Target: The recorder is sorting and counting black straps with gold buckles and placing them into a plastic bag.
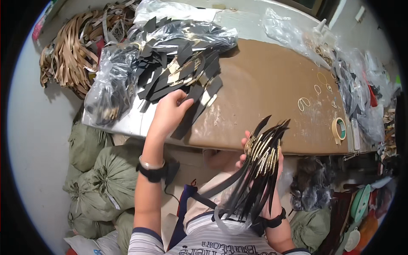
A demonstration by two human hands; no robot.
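By the worktop's near edge, a strap slants beside our left hand, grip hidden; our right hand clutches more.

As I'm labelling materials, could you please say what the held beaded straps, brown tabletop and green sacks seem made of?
Beaded straps: perhaps leather or imitation leather, dark, smooth-looking; gold beads: possibly metal or metallic plastic, by their shine. Brown tabletop: seemingly a vinyl-like covering, from its slight gloss and pale scuffs. Green sacks: probably woven plastic, matte, with crisp gathered folds.
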